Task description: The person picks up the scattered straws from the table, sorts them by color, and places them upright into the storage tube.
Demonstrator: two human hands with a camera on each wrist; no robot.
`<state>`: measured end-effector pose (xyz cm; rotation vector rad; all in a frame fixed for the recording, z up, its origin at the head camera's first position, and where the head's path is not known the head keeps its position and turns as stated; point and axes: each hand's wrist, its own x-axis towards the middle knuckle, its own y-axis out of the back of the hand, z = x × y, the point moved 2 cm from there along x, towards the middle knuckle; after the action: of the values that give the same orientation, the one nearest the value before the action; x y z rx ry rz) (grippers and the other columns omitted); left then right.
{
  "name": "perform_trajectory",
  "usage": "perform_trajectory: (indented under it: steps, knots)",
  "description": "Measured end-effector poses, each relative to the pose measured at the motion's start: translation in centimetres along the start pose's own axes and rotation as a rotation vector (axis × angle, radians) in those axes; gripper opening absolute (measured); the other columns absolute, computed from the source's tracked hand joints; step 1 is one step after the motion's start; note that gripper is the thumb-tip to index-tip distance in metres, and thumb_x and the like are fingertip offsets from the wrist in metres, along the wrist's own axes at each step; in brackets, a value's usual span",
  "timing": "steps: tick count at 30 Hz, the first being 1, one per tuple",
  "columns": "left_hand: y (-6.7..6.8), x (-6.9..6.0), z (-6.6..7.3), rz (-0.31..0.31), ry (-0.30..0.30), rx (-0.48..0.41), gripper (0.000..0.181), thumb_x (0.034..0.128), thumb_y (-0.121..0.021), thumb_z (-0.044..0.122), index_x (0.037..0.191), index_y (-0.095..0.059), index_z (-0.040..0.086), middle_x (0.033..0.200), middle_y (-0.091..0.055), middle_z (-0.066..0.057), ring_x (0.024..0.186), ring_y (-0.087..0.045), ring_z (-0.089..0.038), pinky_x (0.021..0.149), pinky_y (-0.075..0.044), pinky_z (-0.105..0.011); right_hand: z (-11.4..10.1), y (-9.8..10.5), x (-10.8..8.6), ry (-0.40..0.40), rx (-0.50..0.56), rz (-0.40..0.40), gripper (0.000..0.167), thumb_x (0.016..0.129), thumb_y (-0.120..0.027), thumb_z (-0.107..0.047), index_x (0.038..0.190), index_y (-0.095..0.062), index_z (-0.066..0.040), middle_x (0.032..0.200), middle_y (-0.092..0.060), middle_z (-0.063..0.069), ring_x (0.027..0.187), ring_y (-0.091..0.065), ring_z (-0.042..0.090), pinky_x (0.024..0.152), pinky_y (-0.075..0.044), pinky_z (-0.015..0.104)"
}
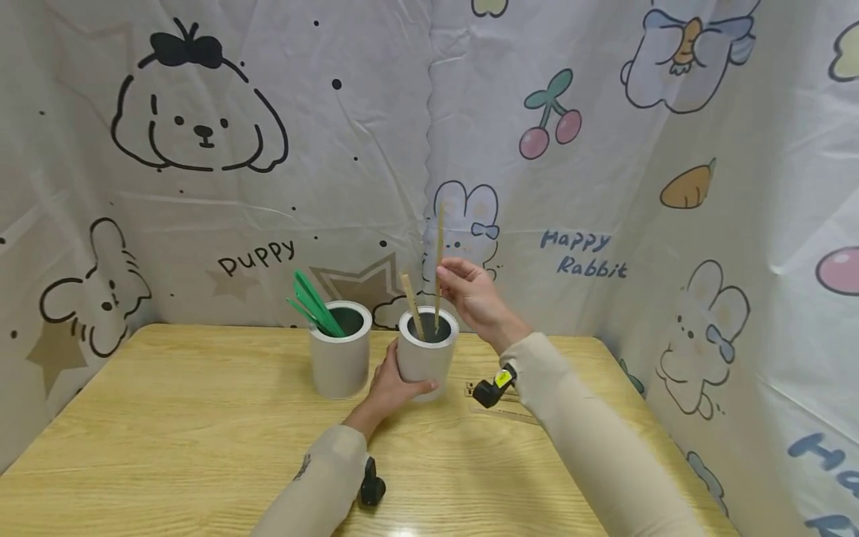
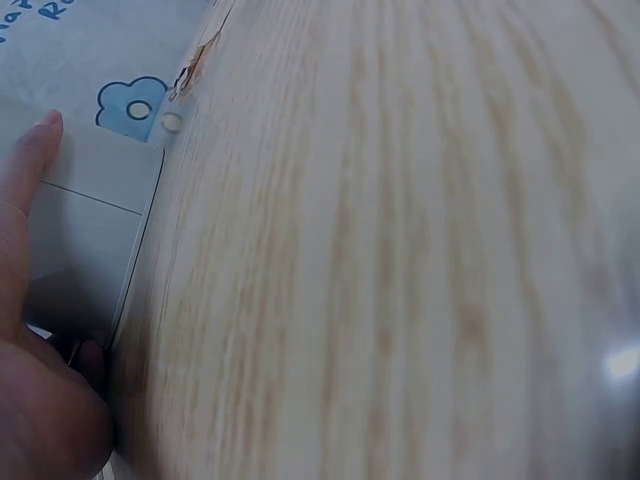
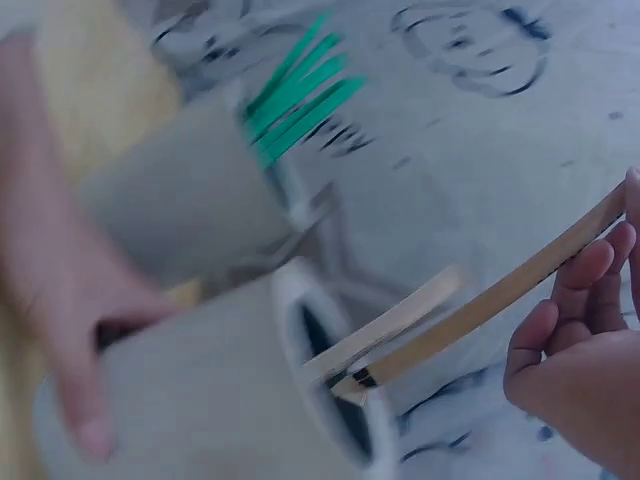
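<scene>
My left hand [image 1: 392, 384] is wrapped around the lower part of a white cylindrical cup [image 1: 423, 365] with a dark inside. One tan stick [image 1: 412, 306] leans in that cup. Above its mouth, the fingertips of my right hand [image 1: 476, 298] pinch a long, flat tan stick [image 1: 439, 239]. In the right wrist view this stick [image 3: 480, 315] has a dark band near its pointed lower end, which is at the cup's opening. The left wrist view catches only part of my left hand [image 2: 40, 370] against the cup's side [image 2: 85, 230].
A second white cup [image 1: 340, 365] stands to the left, with several green sticks [image 1: 315, 302] leaning in it. Flat, thin pieces [image 1: 510, 410] lie on the wooden table [image 1: 201, 432] beneath my right wrist. A printed cloth [image 1: 376, 134] hangs behind the table and along its sides.
</scene>
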<state>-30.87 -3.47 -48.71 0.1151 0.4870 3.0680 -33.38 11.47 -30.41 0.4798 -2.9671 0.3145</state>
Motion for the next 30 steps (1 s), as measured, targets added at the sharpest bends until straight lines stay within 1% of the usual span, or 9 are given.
perform_trajectory:
  steps: [4,8,11,13,17,20,23,26,30]
  knots:
    - [-0.2,-0.2,-0.1,-0.013,0.003,-0.001,0.112,0.0746,-0.09,0.03,0.161,-0.019,0.016,0.151,-0.046,-0.019,0.137,-0.045,-0.042,0.114,-0.036,-0.061,2.3,1.5,-0.4,-0.125,-0.134,0.039,0.018,0.103,-0.056,-0.01,0.094,-0.067,-0.02,0.084,-0.059,-0.01,0.073,-0.049,0.006,0.07,-0.044,0.019]
    - [-0.3,-0.4,0.0,-0.006,0.0,0.014,0.114,0.0732,-0.091,0.03,0.161,-0.019,0.016,0.151,-0.046,-0.02,0.137,-0.044,-0.042,0.113,-0.036,-0.061,2.9,4.5,-1.7,-0.16,-0.24,0.04,0.01,0.104,-0.057,-0.018,0.103,-0.066,-0.015,0.088,-0.058,-0.009,0.077,-0.051,0.006,0.072,-0.046,0.019]
    - [-0.2,-0.3,-0.1,0.008,-0.006,0.028,0.115,0.0725,-0.091,0.031,0.161,-0.019,0.016,0.15,-0.046,-0.021,0.137,-0.043,-0.043,0.113,-0.035,-0.062,3.3,7.3,-2.9,-0.159,-0.38,0.026,0.018,0.104,-0.057,-0.023,0.112,-0.066,-0.01,0.089,-0.058,-0.009,0.083,-0.053,0.009,0.079,-0.048,0.022]
    - [-0.1,-0.2,-0.2,0.013,0.005,0.032,0.115,0.0726,-0.091,0.031,0.161,-0.018,0.018,0.151,-0.046,-0.021,0.138,-0.042,-0.042,0.115,-0.034,-0.062,4.2,9.4,-3.9,-0.176,-0.509,0.015,0.026,0.104,-0.058,-0.025,0.119,-0.066,-0.005,0.093,-0.06,-0.006,0.089,-0.055,0.014,0.088,-0.048,0.028]
    - [0.2,-0.1,-0.5,0.022,0.021,0.031,0.115,0.0729,-0.091,0.031,0.161,-0.018,0.02,0.151,-0.046,-0.02,0.139,-0.041,-0.042,0.115,-0.033,-0.062,7.4,13.8,-6.3,-0.251,-0.74,0.002,0.037,0.102,-0.061,-0.027,0.126,-0.065,0.001,0.11,-0.068,0.005,0.103,-0.061,0.022,0.098,-0.05,0.043]
    - [0.3,0.0,-0.6,0.021,0.021,0.02,0.114,0.0732,-0.091,0.03,0.161,-0.018,0.02,0.151,-0.045,-0.02,0.139,-0.041,-0.042,0.115,-0.033,-0.062,9.6,16.3,-7.8,-0.277,-0.842,0.012,0.033,0.099,-0.065,-0.022,0.121,-0.069,0.003,0.114,-0.071,0.013,0.1,-0.065,0.021,0.09,-0.055,0.041]
    - [0.2,0.0,-0.6,0.013,0.022,0.011,0.114,0.0734,-0.091,0.03,0.161,-0.018,0.02,0.152,-0.045,-0.019,0.14,-0.041,-0.042,0.116,-0.033,-0.062,10.8,18.0,-8.7,-0.258,-0.883,0.017,0.023,0.096,-0.069,-0.012,0.11,-0.073,0.005,0.104,-0.072,0.017,0.086,-0.062,0.015,0.075,-0.053,0.028]
    - [0.0,0.1,-0.7,0.01,0.027,0.01,0.115,0.0731,-0.091,0.031,0.161,-0.018,0.021,0.153,-0.045,-0.019,0.14,-0.04,-0.042,0.116,-0.032,-0.062,11.4,19.0,-9.1,-0.23,-0.899,0.004,0.017,0.093,-0.071,-0.007,0.103,-0.074,0.007,0.095,-0.071,0.015,0.078,-0.054,0.01,0.066,-0.046,0.02]
    - [-0.1,0.2,-0.5,0.006,0.024,0.013,0.115,0.0732,-0.091,0.031,0.161,-0.017,0.021,0.153,-0.044,-0.019,0.141,-0.039,-0.042,0.116,-0.032,-0.062,11.8,19.5,-9.1,-0.2,-0.911,-0.02,0.014,0.092,-0.072,-0.005,0.099,-0.075,0.006,0.087,-0.07,0.012,0.073,-0.051,0.009,0.063,-0.043,0.02]
